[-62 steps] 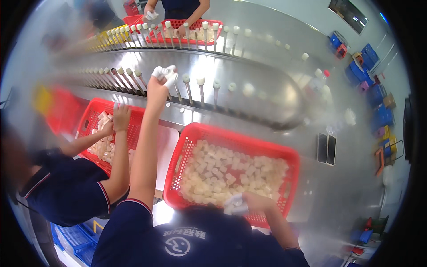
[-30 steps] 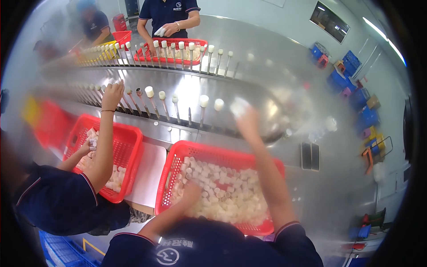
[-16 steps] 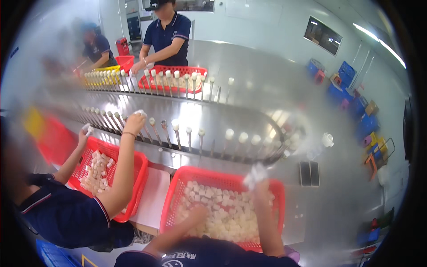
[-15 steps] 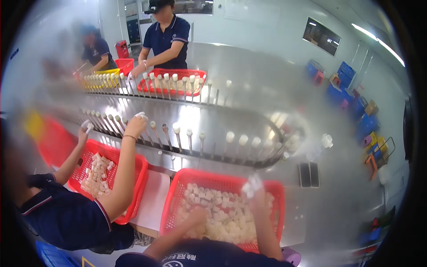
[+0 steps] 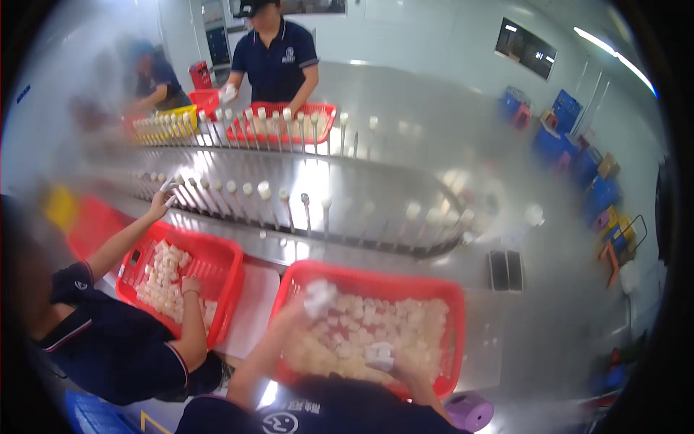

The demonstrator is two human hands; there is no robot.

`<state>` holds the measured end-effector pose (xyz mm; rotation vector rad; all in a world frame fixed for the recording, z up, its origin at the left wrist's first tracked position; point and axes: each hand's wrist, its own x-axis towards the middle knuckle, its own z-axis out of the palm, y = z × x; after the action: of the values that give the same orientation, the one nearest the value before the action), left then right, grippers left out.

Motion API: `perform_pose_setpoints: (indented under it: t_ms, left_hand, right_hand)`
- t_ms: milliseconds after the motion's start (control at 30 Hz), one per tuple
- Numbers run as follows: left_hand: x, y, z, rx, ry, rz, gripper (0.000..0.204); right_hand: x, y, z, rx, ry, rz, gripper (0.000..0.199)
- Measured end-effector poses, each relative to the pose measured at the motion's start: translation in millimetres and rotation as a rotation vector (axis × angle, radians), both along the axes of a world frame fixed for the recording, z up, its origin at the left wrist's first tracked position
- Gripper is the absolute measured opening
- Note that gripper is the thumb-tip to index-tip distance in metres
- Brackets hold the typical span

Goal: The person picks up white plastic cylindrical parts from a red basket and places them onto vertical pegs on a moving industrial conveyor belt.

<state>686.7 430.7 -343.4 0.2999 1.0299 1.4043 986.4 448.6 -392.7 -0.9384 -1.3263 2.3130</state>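
White caps (image 5: pixel 367 312) lie in the red basket (image 5: pixel 376 273), just under the right hand (image 5: pixel 379 356) toward its near edge, the blurred left hand (image 5: pixel 319 298) toward its far-left corner, neither grip's hold tellable.

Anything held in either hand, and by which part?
Can't tell: the left hand is blurred above the nearest red basket, and the right hand, over the pale pieces, shows no clear grip.

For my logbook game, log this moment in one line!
left hand: over red basket; right hand: at white pieces; phones: right of basket
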Motion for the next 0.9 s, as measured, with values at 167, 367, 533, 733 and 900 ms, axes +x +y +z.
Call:
perform_pose_setpoints:
  t_ms: [167, 367, 533, 733, 900]
  left_hand:
    - [-43.0, 22.4, 51.2, 0.267, 0.097, -0.012, 0.041]
    - [-55.9, 25.0, 65.8, 0.318, 0.263, 0.071, 0.043]
    - [-64.9, 44.0, 79.3, 0.232, 0.583, 0.176, 0.028]
    - [-108.4, 114.8, 100.2, 0.207, 0.994, 0.588, 0.03]
    - [-108.1, 157.6, 79.4, 0.14, 1.507, 0.434, 0.035]
  right_hand:
    - [-3.4, -18.2, 54.7, 0.002, -0.174, 0.348, 0.031]
    - [-7.9, -12.0, 80.0, 0.096, -0.231, 0.453, 0.015]
    - [-6.0, -3.3, 90.5, 0.191, -0.152, 0.457, 0.02]
    - [-6.2, -4.1, 99.4, 0.099, -0.309, 0.384, 0.022]
    - [-4.8, -9.5, 97.0, 0.084, -0.313, 0.44, 0.023]
